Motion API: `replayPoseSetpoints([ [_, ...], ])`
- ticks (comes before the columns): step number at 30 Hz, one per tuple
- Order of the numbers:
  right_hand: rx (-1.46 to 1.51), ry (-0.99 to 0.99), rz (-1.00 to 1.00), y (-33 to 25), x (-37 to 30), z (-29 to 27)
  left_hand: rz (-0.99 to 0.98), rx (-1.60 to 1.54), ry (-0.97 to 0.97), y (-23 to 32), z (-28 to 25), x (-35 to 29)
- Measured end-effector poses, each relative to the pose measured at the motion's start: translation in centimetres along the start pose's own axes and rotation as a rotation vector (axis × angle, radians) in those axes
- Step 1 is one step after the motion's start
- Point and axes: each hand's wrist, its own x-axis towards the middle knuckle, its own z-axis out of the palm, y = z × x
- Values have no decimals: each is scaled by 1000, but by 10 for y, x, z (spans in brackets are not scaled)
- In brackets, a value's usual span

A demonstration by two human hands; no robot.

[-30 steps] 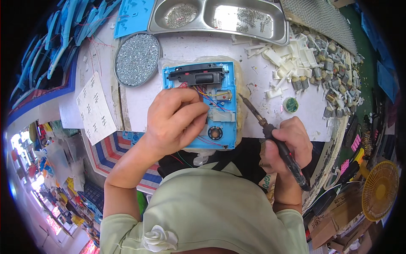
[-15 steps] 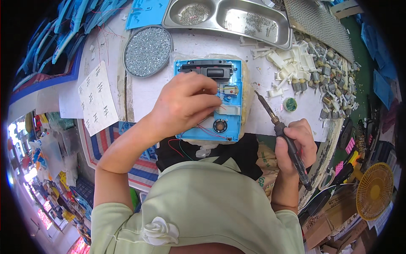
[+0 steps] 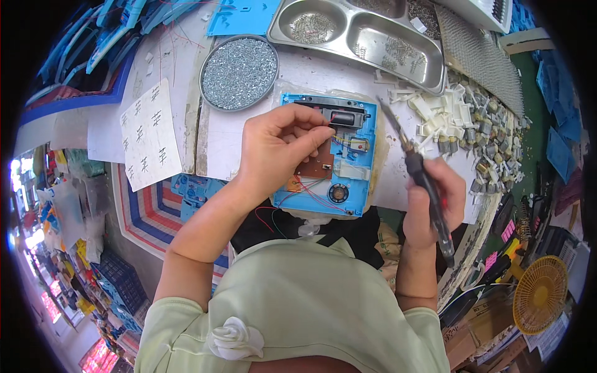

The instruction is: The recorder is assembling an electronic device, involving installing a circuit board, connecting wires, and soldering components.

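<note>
A blue plastic casing (image 3: 356,204) lies open on the table in front of me. Inside it are a black mechanism (image 3: 348,118), a brown circuit board (image 3: 315,163), a small motor (image 3: 358,145), a round black speaker (image 3: 338,193) and thin red wires (image 3: 310,189). Over the casing's left side, my left hand (image 3: 273,142) pinches thumb and forefinger beside the black mechanism; a thin wire seems to run from the fingertips, but what they grip is mostly hidden. To the right of the casing, my right hand (image 3: 449,194) grips a soldering iron (image 3: 415,166), its tip pointing up and away from me.
A round tray of small metal screws (image 3: 239,71) and a steel compartment tray (image 3: 343,34) stand at the back. White plastic parts and small motors (image 3: 479,146) are heaped at right. A written sheet (image 3: 149,137) lies left; a yellow fan (image 3: 540,295) stands lower right.
My left hand has shifted from the casing's middle toward the black mechanism, uncovering the circuit board. The soldering iron has tilted more upright. The whole view has shifted slightly.
</note>
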Motion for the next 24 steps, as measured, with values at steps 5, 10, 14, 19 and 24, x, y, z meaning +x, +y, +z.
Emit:
replayPoseSetpoints([
  [5, -31, -101, 135, 0, 31, 35, 52, -114, 49, -3, 3, 1],
  [10, 173, -183, 251, 9, 53, 68, 133, 23, 4, -9, -2, 3],
  [14, -65, -164, 74, 17, 53, 74, 221, 135, 16, -11, -1, 3],
  [19, -248, -281, -267, 13, 42, 65, 444, 437, 55, -7, 0, 0],
  [24, -170, -198, -170, 14, 43, 61, 366, 258, -8, -2, 1, -2],
])
